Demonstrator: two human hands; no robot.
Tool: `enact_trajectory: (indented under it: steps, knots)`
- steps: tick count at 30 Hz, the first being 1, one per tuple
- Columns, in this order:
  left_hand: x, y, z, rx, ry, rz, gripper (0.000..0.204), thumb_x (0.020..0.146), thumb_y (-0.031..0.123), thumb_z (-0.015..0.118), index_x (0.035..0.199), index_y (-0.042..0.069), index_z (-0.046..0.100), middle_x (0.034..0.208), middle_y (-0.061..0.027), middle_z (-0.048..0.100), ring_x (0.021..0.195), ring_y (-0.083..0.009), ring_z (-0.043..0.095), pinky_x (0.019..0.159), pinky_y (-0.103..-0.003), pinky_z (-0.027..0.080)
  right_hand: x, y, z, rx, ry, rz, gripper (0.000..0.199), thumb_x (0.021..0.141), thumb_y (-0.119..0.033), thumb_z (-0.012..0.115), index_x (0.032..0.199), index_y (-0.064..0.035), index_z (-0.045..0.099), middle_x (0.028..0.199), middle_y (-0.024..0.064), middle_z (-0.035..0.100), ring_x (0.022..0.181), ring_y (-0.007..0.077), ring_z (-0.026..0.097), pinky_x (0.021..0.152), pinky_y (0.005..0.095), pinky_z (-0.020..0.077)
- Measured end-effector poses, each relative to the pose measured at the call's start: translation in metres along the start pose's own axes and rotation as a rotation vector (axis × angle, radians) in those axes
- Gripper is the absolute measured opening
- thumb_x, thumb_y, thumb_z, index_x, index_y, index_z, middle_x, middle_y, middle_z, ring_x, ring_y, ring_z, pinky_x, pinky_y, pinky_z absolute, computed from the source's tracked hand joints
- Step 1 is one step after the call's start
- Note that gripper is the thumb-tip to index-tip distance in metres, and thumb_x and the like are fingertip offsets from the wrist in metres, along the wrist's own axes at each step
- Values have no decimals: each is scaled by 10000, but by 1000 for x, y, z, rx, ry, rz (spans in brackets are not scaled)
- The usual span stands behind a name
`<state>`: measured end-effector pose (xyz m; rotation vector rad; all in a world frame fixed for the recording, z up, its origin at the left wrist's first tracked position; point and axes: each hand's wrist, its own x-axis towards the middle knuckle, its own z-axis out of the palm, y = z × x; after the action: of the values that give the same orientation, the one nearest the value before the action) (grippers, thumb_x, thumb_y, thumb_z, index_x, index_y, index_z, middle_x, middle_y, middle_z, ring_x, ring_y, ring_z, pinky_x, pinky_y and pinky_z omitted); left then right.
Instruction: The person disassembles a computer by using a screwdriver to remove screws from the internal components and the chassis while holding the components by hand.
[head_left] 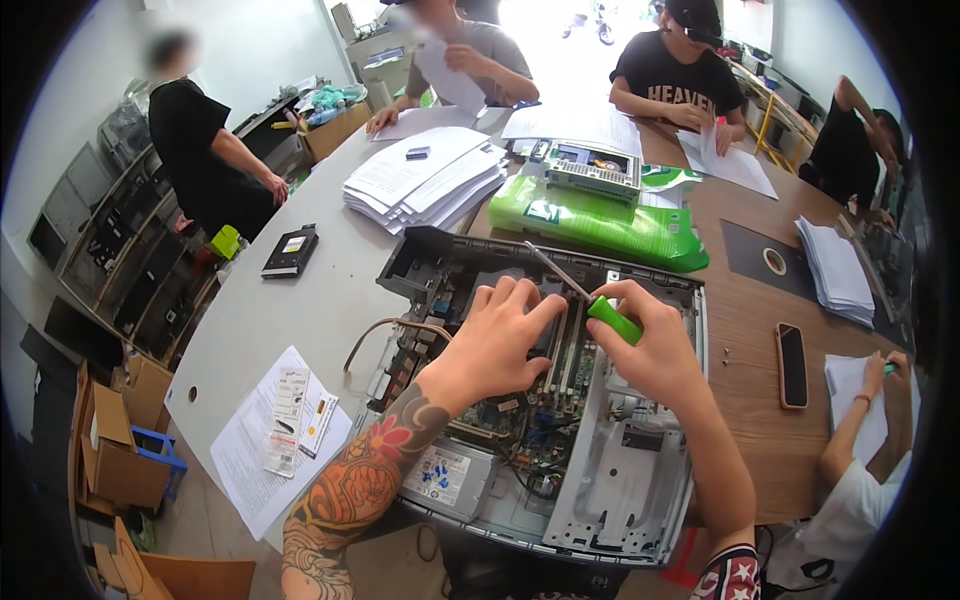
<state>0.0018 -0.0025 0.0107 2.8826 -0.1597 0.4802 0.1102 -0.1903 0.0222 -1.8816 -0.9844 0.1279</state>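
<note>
Right hand [655,350] is curled around the green handle of a screwdriver [613,320], whose thin shaft slants up and left across the open computer case [620,490] toward its far wall. Left hand [500,335] lies flat, fingers spread, on the parts just left of the memory sticks [566,350], holding nothing, apparently steadying the case. It sits on the table [270,310] in front of the person, lid off, with the green board, loose cables and a metal drive cage showing. I judge the screwdriver light and stiff, best gripped at its handle; the board looks fragile, so the metal frame is the safer place to press. A green bag [600,225] and a paper stack [425,180] lie beyond.
</note>
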Motion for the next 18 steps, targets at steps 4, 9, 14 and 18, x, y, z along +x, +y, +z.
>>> enact_trajectory:
  steps: [4, 9, 14, 18]
  knots:
    - [-3, -5, 3, -9, 45, 9, 663, 695, 219, 824, 1284, 116, 537, 1110, -97, 552, 1125, -295, 478, 964, -425, 375, -1, -7, -2, 13, -19, 41, 274, 851, -149, 690, 1093, -40, 622, 736, 139, 644, 636, 277, 633, 622, 367, 477]
    - [1, -3, 5, -62, -120, 28, 638, 705, 198, 819, 1275, 123, 543, 1168, -99, 541, 1123, -299, 476, 964, -431, 379, 0, -3, -1, 4, -4, 1, 278, 849, -152, 694, 1093, -42, 620, 746, 145, 644, 647, 287, 634, 627, 368, 480]
    - [-1, -3, 4, -55, -18, 1, 589, 696, 153, 806, 1229, 119, 558, 1116, -80, 554, 1091, -287, 483, 939, -424, 383, 0, -3, -2, 7, 2, -2, 283, 845, -155, 700, 1093, -45, 621, 751, 147, 645, 645, 291, 631, 629, 369, 480]
    - [3, -2, 2, -69, -190, -21, 586, 690, 125, 795, 1227, 116, 560, 1145, -85, 540, 1103, -290, 481, 944, -424, 386, 0, -5, -2, 2, -3, 10, 283, 842, -157, 703, 1087, -42, 619, 751, 142, 646, 643, 288, 630, 629, 368, 479]
